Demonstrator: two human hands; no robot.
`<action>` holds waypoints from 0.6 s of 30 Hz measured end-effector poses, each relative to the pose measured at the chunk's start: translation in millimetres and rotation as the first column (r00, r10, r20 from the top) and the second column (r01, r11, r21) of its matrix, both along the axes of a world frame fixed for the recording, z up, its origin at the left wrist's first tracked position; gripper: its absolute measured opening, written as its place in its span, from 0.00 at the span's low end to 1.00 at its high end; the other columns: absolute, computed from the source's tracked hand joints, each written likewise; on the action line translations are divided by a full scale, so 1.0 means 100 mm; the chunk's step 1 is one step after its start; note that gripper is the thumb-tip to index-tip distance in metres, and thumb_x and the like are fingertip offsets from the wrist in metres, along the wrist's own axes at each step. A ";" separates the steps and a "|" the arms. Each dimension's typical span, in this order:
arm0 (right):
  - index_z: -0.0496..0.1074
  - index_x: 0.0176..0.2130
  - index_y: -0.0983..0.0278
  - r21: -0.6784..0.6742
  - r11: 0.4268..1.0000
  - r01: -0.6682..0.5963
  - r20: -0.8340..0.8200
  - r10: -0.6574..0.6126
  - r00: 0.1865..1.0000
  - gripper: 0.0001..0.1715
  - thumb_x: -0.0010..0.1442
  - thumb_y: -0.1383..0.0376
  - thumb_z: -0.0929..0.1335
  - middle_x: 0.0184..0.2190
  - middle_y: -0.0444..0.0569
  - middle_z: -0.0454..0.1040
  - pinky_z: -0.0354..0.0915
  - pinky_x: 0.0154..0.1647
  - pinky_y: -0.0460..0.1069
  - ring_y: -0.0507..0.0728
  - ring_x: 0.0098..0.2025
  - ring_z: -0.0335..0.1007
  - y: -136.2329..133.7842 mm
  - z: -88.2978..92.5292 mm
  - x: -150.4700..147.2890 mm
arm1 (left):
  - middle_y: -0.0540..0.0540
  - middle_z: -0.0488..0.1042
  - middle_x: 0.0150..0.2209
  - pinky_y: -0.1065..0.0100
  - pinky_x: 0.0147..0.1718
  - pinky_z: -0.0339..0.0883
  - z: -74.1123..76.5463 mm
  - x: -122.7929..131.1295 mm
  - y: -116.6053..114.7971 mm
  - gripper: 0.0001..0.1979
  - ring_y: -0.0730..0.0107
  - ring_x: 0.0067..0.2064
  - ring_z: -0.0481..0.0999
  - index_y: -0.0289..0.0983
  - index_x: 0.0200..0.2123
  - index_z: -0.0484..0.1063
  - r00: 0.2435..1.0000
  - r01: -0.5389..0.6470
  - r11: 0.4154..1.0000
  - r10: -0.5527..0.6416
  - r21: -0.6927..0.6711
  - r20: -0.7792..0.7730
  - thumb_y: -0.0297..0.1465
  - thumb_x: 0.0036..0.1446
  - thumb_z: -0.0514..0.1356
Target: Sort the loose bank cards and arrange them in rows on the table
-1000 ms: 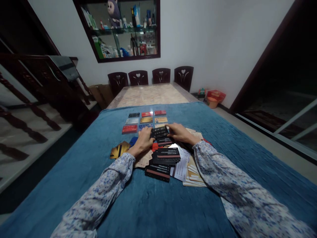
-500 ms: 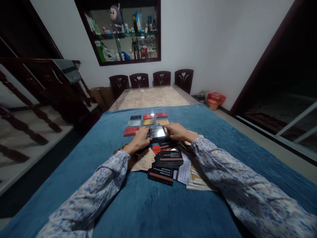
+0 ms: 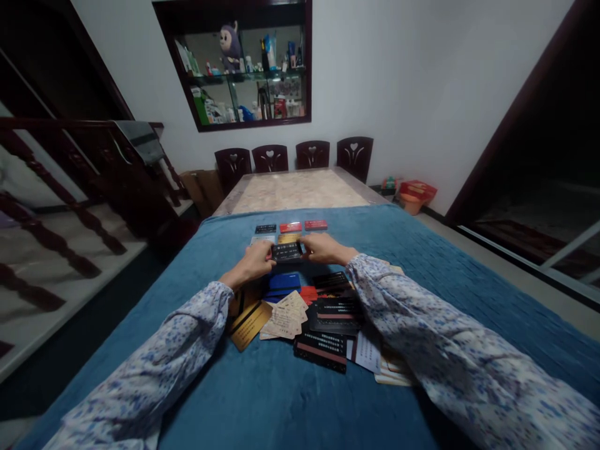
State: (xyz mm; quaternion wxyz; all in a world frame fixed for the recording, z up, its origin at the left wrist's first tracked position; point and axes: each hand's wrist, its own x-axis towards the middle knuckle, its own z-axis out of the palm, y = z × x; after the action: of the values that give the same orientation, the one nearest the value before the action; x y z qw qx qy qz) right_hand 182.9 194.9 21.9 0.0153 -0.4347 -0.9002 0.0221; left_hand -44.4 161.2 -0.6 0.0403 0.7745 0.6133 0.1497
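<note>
A black card with pale print is held level between my two hands, above the blue cloth. My left hand pinches its left end, and my right hand grips the right end. Just beyond it lie a gold card and a pale card, both partly covered. Farther back is a row of a dark card, a red card and another red card. Nearer me is a loose heap with blue cards, fanned beige cards, gold cards and black striped cards.
The blue cloth covers the near part of a marble-topped table. Several dark chairs stand at its far end. A wooden railing runs along the left, and a red bag sits on the floor at right.
Both hands have shifted slightly left with the black card, whose bright glare is gone so its print shows. The view has tilted a little, and more of the blue and gold cards is visible.
</note>
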 end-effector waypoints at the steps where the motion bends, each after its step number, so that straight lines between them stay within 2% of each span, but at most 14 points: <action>1: 0.75 0.55 0.62 0.000 1.000 0.008 -0.001 -0.008 1.000 0.20 0.64 0.60 0.71 0.51 0.57 0.80 0.65 0.44 0.49 0.63 0.51 0.77 0.03 0.00 -0.04 | 0.43 0.79 0.42 0.60 0.48 0.72 0.01 -0.04 0.02 0.14 0.54 0.46 0.78 0.36 0.42 0.78 1.000 -0.008 1.000 0.008 -0.001 -0.017 0.28 0.49 0.66; 5: 0.73 0.59 0.57 -0.011 0.999 -0.030 -0.041 0.030 0.999 0.24 0.64 0.61 0.71 0.50 0.53 0.81 0.66 0.44 0.48 0.63 0.50 0.78 0.16 -0.02 -0.21 | 0.43 0.79 0.44 0.60 0.48 0.73 0.07 -0.20 0.10 0.15 0.53 0.46 0.79 0.36 0.43 0.78 0.999 -0.016 1.000 0.016 -0.007 -0.045 0.30 0.48 0.65; 8: 0.72 0.61 0.59 -0.028 0.998 -0.063 -0.029 0.062 0.998 0.26 0.64 0.62 0.70 0.52 0.54 0.80 0.66 0.45 0.48 0.62 0.53 0.77 0.24 0.00 -0.34 | 0.43 0.80 0.44 0.59 0.47 0.74 0.11 -0.30 0.16 0.16 0.51 0.46 0.79 0.37 0.43 0.79 0.997 -0.013 1.000 0.011 -0.021 -0.075 0.31 0.48 0.65; 12: 0.73 0.60 0.63 -0.023 0.999 -0.023 0.005 0.023 1.000 0.25 0.65 0.60 0.70 0.56 0.57 0.79 0.66 0.47 0.48 0.63 0.57 0.75 0.32 0.03 -0.50 | 0.41 0.79 0.45 0.59 0.48 0.74 0.15 -0.41 0.29 0.18 0.49 0.48 0.79 0.36 0.44 0.79 0.992 -0.025 0.999 0.019 -0.047 -0.126 0.31 0.48 0.64; 18: 0.73 0.59 0.64 -0.018 1.000 -0.008 0.021 0.009 1.000 0.25 0.66 0.59 0.69 0.57 0.57 0.78 0.67 0.47 0.48 0.64 0.58 0.75 0.49 0.04 -0.68 | 0.41 0.78 0.47 0.60 0.48 0.73 0.17 -0.58 0.53 0.24 0.50 0.49 0.77 0.35 0.48 0.77 0.987 -0.063 0.994 0.048 -0.091 -0.154 0.30 0.44 0.64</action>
State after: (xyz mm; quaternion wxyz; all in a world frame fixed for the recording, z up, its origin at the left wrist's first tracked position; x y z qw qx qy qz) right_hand 115.1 244.0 26.2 0.0017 -0.4313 -0.9019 0.0258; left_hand -102.5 214.5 16.3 0.0265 0.7633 0.6425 0.0617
